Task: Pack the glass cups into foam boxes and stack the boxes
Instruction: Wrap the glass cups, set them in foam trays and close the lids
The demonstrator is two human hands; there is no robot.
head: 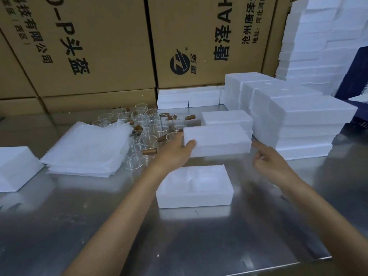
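Head view: my left hand (175, 150) grips a closed white foam box (217, 141) at 12 o'clock. My right hand (268, 162) hovers, forefinger extended. Open moulded foam tray (195, 187) centre bench (79, 206). Glass cups (147, 124), brown handles, 11 o'clock.

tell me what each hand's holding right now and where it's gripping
The left hand grips a closed foam box at its near-left corner, thumb on the front face. The right hand holds nothing, forefinger pointing toward the box.
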